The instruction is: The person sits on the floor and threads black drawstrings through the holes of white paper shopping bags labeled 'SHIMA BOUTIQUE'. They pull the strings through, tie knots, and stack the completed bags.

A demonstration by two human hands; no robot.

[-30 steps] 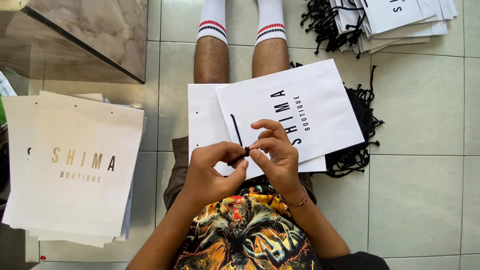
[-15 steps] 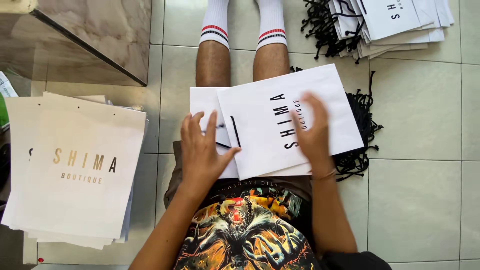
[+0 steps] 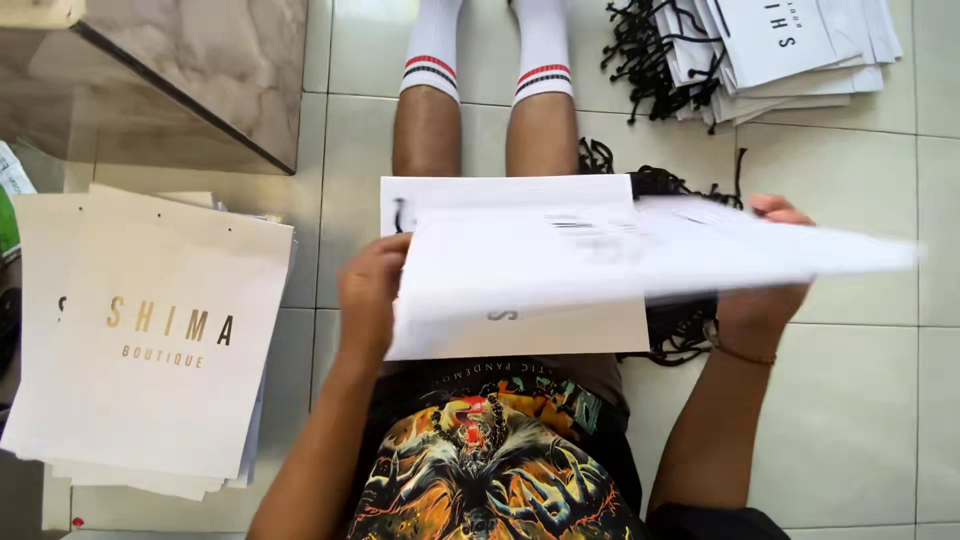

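I have a flat white paper bag (image 3: 640,255) up off my lap, blurred and tilted, its far end reaching out to my right over the tiles. My left hand (image 3: 368,300) grips its near left edge, fingers curled onto the paper, and my right hand (image 3: 765,295) holds it from underneath at the right, fingertips just showing above the top edge. Under it a second white bag (image 3: 520,320) lies across my thighs, a short black cord showing at its top left corner. What worries me is the bend: I am holding a wide sheet by two edges only, so it could crease in the middle or slip from my right fingers, whose grip I cannot see well. A tangle of black cords (image 3: 680,335) lies just beside my right wrist, partly under the bag, and a loop could catch on a corner and drag. The finished stack of cream bags (image 3: 150,330) sits on the floor to my left, well apart, and another pile of white bags (image 3: 790,45) lies beyond my right foot.
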